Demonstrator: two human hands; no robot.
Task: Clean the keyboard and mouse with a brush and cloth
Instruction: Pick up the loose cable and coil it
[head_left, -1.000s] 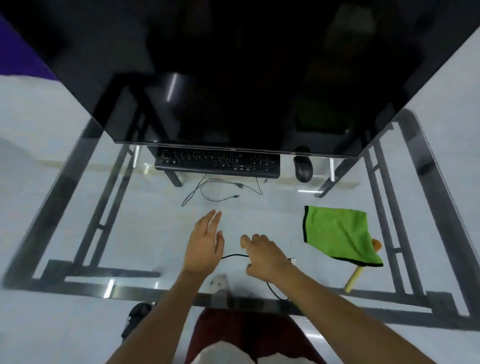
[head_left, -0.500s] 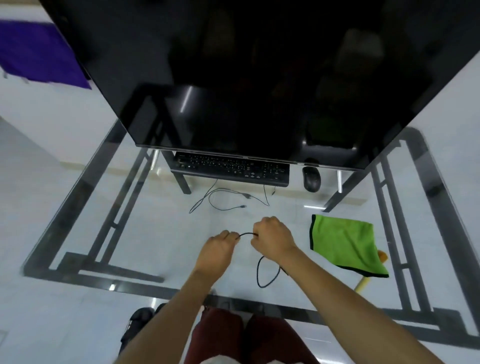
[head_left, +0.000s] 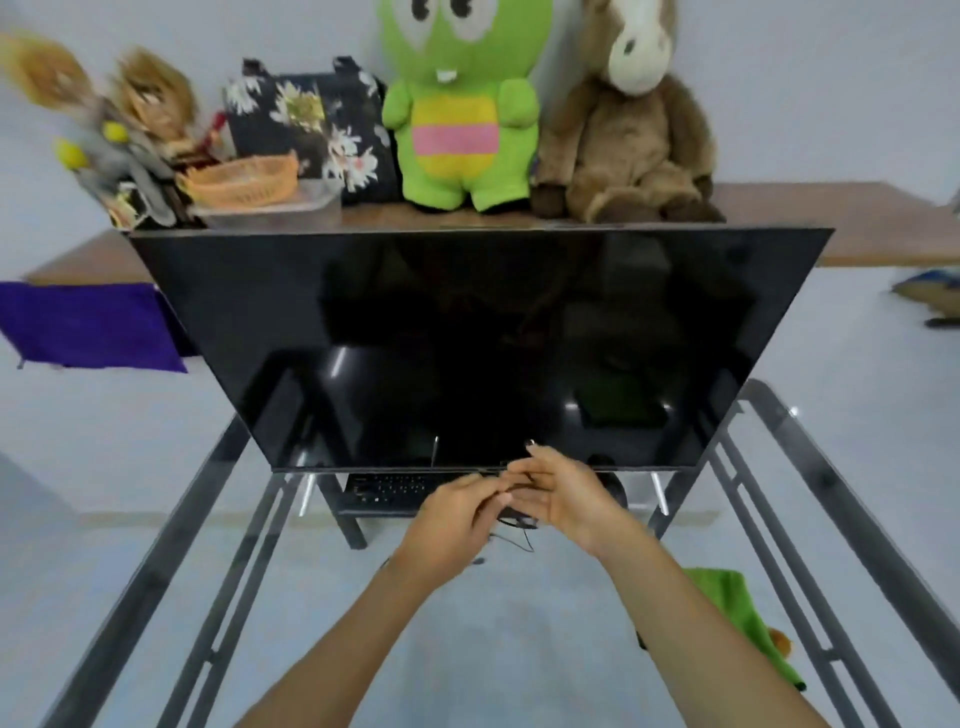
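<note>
Right now both hands, left hand (head_left: 457, 519) and right hand (head_left: 566, 493), pinch a thin black cable (head_left: 511, 525) above the glass tabletop (head_left: 519, 649), hiding part of the keyboard (head_left: 387, 491); the mouse (head_left: 613, 488) sits beside it. Tugging could drag either off. The cloth (head_left: 727, 603) lies unused.

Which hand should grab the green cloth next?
Probably the right hand. The green cloth lies on the glass table on the right side, beside that forearm. The left hand is farther away. Both hands are busy with a thin black cable.
</note>
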